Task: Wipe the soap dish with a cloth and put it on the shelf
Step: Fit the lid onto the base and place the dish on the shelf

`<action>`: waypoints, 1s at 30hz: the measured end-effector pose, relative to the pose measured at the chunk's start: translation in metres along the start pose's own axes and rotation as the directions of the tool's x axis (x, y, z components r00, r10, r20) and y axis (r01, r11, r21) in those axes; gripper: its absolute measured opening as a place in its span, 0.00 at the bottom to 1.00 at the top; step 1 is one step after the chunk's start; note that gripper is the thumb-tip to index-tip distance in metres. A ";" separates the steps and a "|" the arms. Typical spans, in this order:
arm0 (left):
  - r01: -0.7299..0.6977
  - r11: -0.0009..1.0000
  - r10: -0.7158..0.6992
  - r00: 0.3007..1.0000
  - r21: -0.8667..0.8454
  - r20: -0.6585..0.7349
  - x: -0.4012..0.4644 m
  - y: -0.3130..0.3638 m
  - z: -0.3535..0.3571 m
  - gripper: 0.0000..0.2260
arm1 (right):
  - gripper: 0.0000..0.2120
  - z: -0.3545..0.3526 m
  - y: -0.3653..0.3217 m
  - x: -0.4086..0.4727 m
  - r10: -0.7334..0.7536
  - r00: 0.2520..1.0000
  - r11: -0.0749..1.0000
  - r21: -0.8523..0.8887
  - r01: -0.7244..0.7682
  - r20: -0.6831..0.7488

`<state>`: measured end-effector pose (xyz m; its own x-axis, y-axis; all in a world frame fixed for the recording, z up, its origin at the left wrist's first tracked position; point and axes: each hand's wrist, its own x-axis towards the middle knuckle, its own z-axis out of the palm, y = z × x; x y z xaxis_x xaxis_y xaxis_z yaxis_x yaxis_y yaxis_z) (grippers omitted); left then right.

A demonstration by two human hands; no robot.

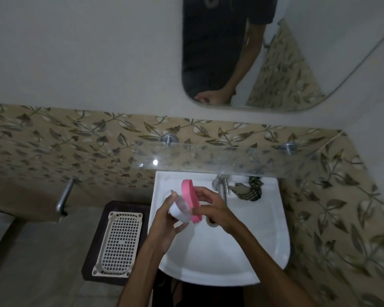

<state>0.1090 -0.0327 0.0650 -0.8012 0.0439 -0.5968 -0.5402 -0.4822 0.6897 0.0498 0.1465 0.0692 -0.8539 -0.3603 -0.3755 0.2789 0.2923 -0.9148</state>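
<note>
Here, the soap dish (186, 202) is held above the white sink (264, 240), over the left half of its bowl, tilted on its edge; it has a pink rim and a white body, and a clear part shows on its left side. The left hand (166, 227) grips the white body from below, with fingers curled round it; the right hand (213, 207) pinches the pink rim from the right side, the thumb and fingers closed on it. So both hands are clamped on the same dish, close together over the sink.

The cloth (248, 189), checked in dark and pale colours, lies crumpled on the back ledge of the sink, just right of the tap (221, 185), apart from both hands. The glass shelf (220, 160) hangs on 2 metal pegs directly above the back edge of the sink; the dish is below it and does not touch it.

Left of the sink, a cream perforated tray (120, 242) lies on a dark mat (91, 251); above the shelf, a mirror (275, 63) reflects the person's dark shirt and 1 arm.
</note>
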 end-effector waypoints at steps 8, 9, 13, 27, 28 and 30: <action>0.005 1.000 -0.002 0.985 -0.015 0.174 0.003 0.010 0.051 0.27 | 0.36 -0.040 -0.029 -0.031 -0.146 0.988 0.982 -0.129 0.140 -0.040; -0.003 1.000 0.007 0.984 -0.021 0.181 0.003 0.011 0.055 0.27 | 0.37 -0.044 -0.031 -0.034 -0.152 0.987 0.980 -0.139 0.143 -0.056; -0.025 0.997 0.040 0.977 -0.073 0.210 0.001 0.016 0.071 0.28 | 0.40 -0.057 -0.041 -0.044 -0.164 0.983 0.973 -0.179 0.148 -0.082; -0.077 0.995 0.097 0.927 -0.068 0.361 -0.008 0.031 0.110 0.25 | 0.40 -0.086 -0.053 -0.065 -0.269 0.957 0.948 -0.206 0.244 -0.104; -0.070 0.995 0.091 0.929 -0.073 0.358 -0.008 0.031 0.112 0.25 | 0.41 -0.089 -0.052 -0.066 -0.273 0.956 0.947 -0.205 0.248 -0.109; -0.070 0.995 0.091 0.935 -0.073 0.343 -0.008 0.032 0.114 0.27 | 0.40 -0.094 -0.052 -0.066 -0.286 0.951 0.944 -0.207 0.258 -0.120</action>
<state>0.0685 0.0516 0.1391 -0.8865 0.2971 -0.3548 -0.4625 -0.5463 0.6983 0.0508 0.2382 0.1560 -0.9443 -0.3200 -0.0770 -0.0484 0.3663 -0.9292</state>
